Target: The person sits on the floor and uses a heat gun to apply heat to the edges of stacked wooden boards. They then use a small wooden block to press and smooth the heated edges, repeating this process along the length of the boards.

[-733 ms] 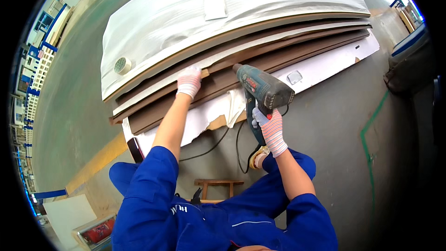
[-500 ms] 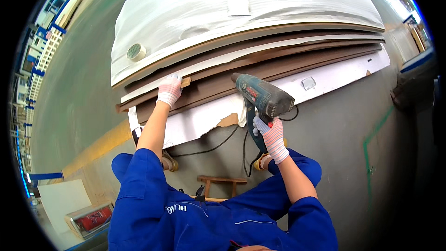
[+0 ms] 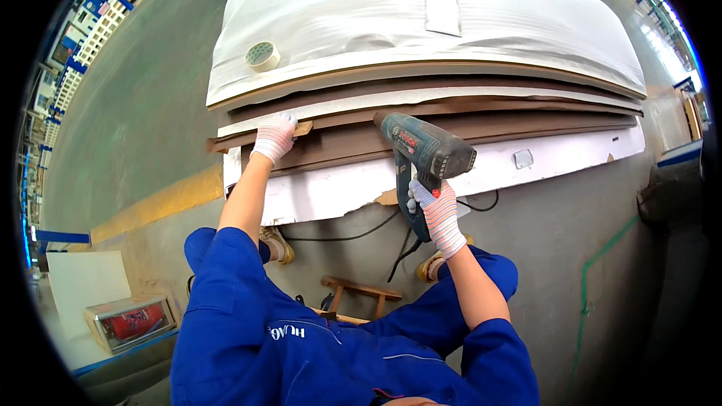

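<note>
Your left hand (image 3: 275, 137) is gripping a small wooden block (image 3: 303, 128) at the brown strip (image 3: 342, 118), left stretch; slipping could gouge the edge. A black cord (image 3: 342, 238) is trailing below; a snag could jerk the tool. The heat gun (image 3: 425, 152) is facing the strip, so lingering might scorch it. Your right hand (image 3: 438, 216) is clamping its handle.

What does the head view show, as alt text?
A gloved right grip holds a teal power tool, its nozzle toward a brown strip along stacked panels; the left grip holds a small wooden block at that strip. A tape roll sits on the white-covered top panel.
</note>
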The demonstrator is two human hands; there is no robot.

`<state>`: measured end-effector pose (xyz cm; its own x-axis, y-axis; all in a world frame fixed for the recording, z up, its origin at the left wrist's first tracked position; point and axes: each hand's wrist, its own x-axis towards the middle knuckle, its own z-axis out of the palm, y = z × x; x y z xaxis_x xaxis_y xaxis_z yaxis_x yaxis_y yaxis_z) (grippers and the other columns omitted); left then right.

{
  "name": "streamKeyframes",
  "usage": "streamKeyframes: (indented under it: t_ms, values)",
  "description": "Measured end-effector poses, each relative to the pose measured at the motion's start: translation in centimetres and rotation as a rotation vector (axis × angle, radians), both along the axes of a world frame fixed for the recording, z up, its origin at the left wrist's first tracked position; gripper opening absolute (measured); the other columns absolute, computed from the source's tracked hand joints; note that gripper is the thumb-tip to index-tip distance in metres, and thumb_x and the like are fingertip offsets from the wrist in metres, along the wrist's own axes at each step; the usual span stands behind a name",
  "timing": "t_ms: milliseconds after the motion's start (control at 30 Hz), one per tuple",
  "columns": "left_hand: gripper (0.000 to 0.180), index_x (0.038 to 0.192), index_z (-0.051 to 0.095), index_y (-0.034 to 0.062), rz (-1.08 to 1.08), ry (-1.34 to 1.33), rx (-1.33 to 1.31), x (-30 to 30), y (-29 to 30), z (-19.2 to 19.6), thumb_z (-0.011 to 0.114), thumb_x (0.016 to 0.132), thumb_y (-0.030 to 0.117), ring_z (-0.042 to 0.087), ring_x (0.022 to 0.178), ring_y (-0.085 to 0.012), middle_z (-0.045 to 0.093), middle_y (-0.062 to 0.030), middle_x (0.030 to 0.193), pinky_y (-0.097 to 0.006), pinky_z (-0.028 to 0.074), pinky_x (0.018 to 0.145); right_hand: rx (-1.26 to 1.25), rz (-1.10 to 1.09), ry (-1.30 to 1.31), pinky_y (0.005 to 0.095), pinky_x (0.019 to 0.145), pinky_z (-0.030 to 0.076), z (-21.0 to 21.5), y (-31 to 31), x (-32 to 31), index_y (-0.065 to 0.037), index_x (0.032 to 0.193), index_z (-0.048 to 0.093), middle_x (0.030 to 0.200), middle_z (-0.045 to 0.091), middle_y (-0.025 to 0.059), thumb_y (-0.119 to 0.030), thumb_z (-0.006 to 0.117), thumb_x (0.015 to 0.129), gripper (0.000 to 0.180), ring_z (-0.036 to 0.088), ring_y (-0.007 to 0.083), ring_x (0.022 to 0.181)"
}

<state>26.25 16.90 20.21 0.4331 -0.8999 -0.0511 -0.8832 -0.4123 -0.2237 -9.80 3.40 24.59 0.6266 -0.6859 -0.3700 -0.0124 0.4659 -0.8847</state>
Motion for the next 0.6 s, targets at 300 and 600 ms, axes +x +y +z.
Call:
streamKeyframes:
  t_ms: [300,600]
  values:
    - [0.007,0.076,0.063,0.0077,-0.116,0.027,-0.109,2.1,2.0,0.1,0.061,0.069,0.009,0.062,0.082,-0.0320,0.063,-0.0151,0.082,-0.042,0.052,0.069,-0.059,0.124,-0.026,0.0243,0.048,0.044,-0.3,2.6,4.9,-0.003,0.096,0.053,0.072,0.058,0.0035,-0.008,0.069,0.082,0.022,0.053,0.0102,0.053]
    - [0.011,0.077,0.060,0.0070,-0.044,-0.001,-0.041,9.6,12.7,0.1,0.064,0.067,0.009,0.061,0.081,-0.0315,0.061,-0.0136,0.083,-0.041,0.051,0.070,-0.055,0.167,0.012,0.0220,0.049,0.044,-0.7,9.2,7.9,-0.005,0.097,0.055,0.073,0.058,0.0006,-0.007,0.068,0.083,0.020,0.053,0.0079,0.054]
